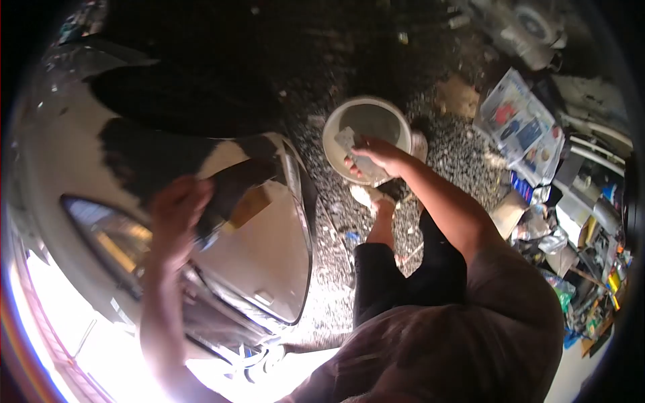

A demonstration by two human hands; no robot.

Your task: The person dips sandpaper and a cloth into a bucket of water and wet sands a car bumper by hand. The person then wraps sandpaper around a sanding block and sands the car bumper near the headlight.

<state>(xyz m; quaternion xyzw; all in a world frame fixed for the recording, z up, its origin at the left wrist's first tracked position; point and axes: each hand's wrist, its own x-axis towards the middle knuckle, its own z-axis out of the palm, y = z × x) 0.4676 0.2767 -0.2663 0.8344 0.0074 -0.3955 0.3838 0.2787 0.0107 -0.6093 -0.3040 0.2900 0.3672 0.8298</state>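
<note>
My right hand [377, 156] is closed on a pale, flat rectangular piece [345, 138], held over a round white bucket [329, 144]. Grey liquid seems to fill the bucket, which stands on the gravel. On the other side, my left hand [178, 215] is beside the small side window of a light-coloured car [269, 252]. Its fingers look bent but are smeared, and I cannot tell whether they touch the body or hold anything. Dark patches, perhaps reflections, cover part of the car, and a yellow-brown patch [250, 207] shows on its panel.
Gravel ground [306, 94] runs between the car and a heap of clutter [571, 235] at the right. A clear plastic bin [521, 127] and a piece of cardboard [458, 96] lie near the bucket. My foot [366, 196] is just below the bucket.
</note>
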